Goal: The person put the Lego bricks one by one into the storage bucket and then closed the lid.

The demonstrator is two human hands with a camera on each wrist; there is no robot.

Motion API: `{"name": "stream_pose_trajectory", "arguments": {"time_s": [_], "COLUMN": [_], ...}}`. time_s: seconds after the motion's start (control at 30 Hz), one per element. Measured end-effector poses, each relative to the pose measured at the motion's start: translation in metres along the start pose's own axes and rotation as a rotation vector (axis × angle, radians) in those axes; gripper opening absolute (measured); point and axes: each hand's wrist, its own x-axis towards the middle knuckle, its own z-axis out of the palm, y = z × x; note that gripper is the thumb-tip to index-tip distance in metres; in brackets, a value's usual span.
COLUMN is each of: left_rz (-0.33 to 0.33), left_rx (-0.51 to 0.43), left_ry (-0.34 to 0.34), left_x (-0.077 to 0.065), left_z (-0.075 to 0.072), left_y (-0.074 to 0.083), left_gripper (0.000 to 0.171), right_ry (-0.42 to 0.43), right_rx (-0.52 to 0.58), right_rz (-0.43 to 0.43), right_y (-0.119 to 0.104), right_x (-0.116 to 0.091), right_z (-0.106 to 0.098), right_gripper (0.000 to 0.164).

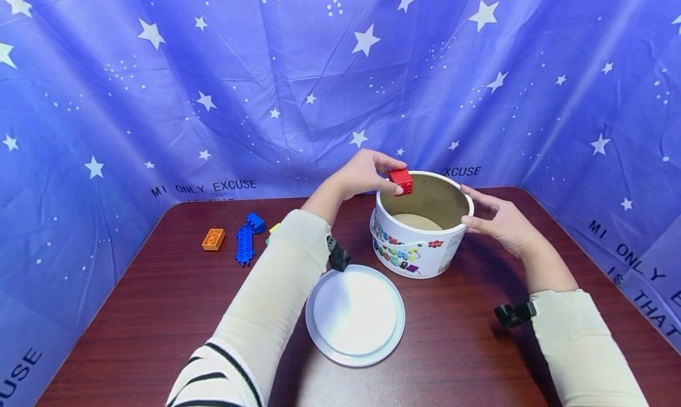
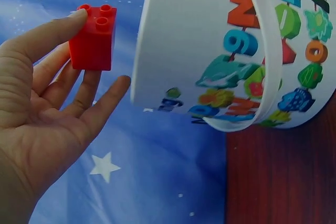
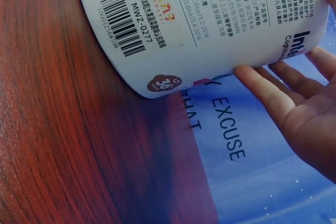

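Note:
My left hand (image 1: 362, 173) pinches a red toy brick (image 1: 401, 181) between thumb and fingers, at the left side of a white bucket's rim. In the left wrist view the brick (image 2: 93, 40) shows its studs, and the little finger reaches close to the bucket wall (image 2: 178, 35). The bucket (image 1: 420, 259) stands upright with its mouth uncovered; its visible inner floor is bare tan. My right hand (image 1: 500, 220) holds the bucket's right side, thumb at the rim and fingers round the wall. The right wrist view shows those fingers (image 3: 265, 90) against the printed label side (image 3: 173, 30).
On the left lie an orange brick (image 1: 213, 239), a blue studded base piece (image 1: 245, 245) and a blue brick (image 1: 256, 222). A yellow and green piece (image 1: 273, 228) is partly hidden behind my left arm. A round white lid (image 1: 355, 312) lies before the bucket. A starry curtain (image 1: 298, 70) hangs behind.

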Motion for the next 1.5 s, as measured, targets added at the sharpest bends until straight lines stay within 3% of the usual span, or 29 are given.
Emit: {"name": "stream_pose_trajectory", "arguments": {"time_s": [0.2,0.4,0.7,1.17,1.5], "left_rz": [-0.048,-0.065,-0.06,0.035,0.079], "left_rx": [-0.082,-0.074,-0.081,-0.139,-0.128], "left_ry": [0.019,0.03,0.044,0.112,0.165], "left_x": [0.007,0.009,0.006,-0.014,-0.038], "left_z": [0.011,0.018,0.015,0.003,-0.006], "left_y": [-0.007,-0.009,-0.015,-0.02,-0.028], "left_gripper": [0.052,0.052,0.053,0.048,0.046], "right_ry": [-0.006,-0.002,-0.018,-0.025,-0.016], "right_rx": [-0.006,0.041,0.091,0.135,0.082], "right_rz": [0.002,-0.009,-0.029,-0.038,-0.033], "right_y": [0.0,0.0,0.002,0.003,0.004], "right_x": [0.001,0.0,0.001,0.0,-0.001], "right_z": [0.001,0.001,0.0,0.001,0.001], "right_gripper": [0.07,0.07,0.07,0.069,0.068]}}
